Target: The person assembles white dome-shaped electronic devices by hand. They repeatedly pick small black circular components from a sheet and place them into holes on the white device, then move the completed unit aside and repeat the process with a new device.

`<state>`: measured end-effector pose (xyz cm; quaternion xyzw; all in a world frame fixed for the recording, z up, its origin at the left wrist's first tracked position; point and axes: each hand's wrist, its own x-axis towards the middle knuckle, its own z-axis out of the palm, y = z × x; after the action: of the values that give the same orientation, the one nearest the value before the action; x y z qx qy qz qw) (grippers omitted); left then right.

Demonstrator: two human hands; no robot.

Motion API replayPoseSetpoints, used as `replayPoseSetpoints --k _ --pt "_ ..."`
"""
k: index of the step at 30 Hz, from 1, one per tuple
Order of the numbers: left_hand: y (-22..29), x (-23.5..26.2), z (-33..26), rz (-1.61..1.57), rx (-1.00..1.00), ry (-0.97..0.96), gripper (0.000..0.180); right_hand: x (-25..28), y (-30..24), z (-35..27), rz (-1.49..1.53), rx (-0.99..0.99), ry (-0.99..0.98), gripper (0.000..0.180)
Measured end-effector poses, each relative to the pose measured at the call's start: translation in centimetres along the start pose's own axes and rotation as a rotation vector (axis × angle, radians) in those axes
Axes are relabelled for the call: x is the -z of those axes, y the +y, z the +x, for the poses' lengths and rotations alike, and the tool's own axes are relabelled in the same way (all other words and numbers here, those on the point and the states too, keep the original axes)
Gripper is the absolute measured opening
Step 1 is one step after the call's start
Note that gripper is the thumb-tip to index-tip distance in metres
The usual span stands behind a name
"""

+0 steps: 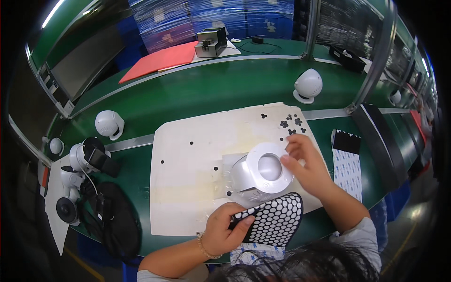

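My left hand (230,227) grips the corner of a flexible black sheet (275,218) covered with white round spots, its printed white backing hanging below. Just beyond it, a white dome-shaped camera (244,176) lies on a cream board (183,207), its round ring base (253,165) facing up. Over the right edge of that ring is my right hand (305,164), slightly blurred. Its thumb and forefinger are apart, the other fingers curled, and nothing shows between them. Small black dots (215,168) are scattered over the board, with several clustered dots (291,123) at its far right corner.
White cameras (109,124) stand at left and far right (308,84). More white devices with cables (77,162) and a black bag (112,216) crowd the left. Another backing sheet (346,164) lies right, beside a black strip (378,145). A metal box (210,42) and red sheet (164,60) occupy the shelf.
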<state>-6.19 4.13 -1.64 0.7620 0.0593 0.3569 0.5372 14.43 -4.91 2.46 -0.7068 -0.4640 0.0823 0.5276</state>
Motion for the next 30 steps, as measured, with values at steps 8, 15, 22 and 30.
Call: replayPoseSetpoints --k 8,15,22,30 --pt "-0.5 0.0 0.0 0.049 0.027 0.01 0.017 -0.5 -3.8 -2.6 -0.232 0.661 -0.322 0.031" --pt "-0.5 0.2 0.6 0.128 -0.118 -0.024 0.019 -0.4 -3.4 -2.3 -0.109 0.643 -0.374 0.018" --pt "0.1 0.4 0.9 0.181 -0.051 0.003 0.017 -0.8 -3.6 -3.5 -0.04 0.787 -0.311 0.026" --pt "0.2 0.7 1.4 0.148 -0.136 -0.078 0.012 -1.4 -2.8 -3.0 -0.038 0.669 -0.325 0.032"
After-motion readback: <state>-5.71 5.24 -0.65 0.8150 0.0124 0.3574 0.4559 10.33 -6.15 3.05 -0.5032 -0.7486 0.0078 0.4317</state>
